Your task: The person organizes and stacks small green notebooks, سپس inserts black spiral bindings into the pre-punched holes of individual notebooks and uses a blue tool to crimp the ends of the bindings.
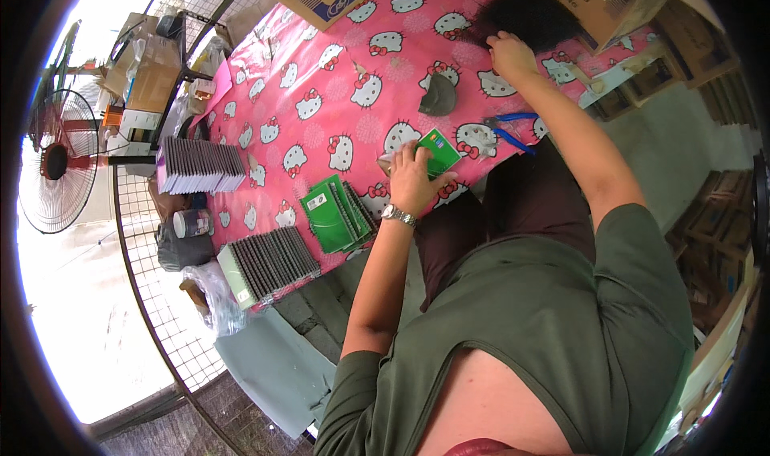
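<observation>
Under the left hand [413,182], its fingers slightly spread and thumb apart, lies a green notebook [443,161]. At one o'clock from it, the right hand [512,55] meets the black strands [533,15] with bent fingers; whether they pinch any, I cannot tell. Picking out strands seems the step in hand, and the next move likely calls for a fine pinch. Pliers [517,117] lie at two o'clock, stacked notebooks [329,213] at eight. Table edge [461,193] runs close at four; pink cloth [317,79] gives room at eleven.
</observation>
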### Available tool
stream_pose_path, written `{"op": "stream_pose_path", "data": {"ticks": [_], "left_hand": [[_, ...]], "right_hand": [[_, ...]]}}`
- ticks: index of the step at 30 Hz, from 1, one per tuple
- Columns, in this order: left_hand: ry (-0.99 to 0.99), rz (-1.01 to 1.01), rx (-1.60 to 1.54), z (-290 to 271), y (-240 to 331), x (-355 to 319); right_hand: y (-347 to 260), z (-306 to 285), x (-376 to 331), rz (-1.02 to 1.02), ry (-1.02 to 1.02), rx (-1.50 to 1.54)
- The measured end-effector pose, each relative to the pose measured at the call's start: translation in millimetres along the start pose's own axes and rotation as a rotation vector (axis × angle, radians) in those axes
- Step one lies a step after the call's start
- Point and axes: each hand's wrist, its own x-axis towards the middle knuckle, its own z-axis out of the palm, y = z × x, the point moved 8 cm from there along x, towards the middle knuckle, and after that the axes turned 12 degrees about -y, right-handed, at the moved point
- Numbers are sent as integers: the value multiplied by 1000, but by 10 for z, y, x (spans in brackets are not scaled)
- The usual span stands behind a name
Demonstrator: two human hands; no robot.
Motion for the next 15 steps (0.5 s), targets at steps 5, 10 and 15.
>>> {"op": "stream_pose_path", "data": {"ticks": [5, 10, 15], "left_hand": [[-293, 35, 132, 277, 324, -128], [-299, 42, 121, 187, 300, -240], [-228, -88, 166, -235, 188, -182]], "right_hand": [[75, -442, -326, -101, 209, 453], [57, -135, -710, -33, 11, 898], [-585, 424, -1302, -18, -494, 1107]]}}
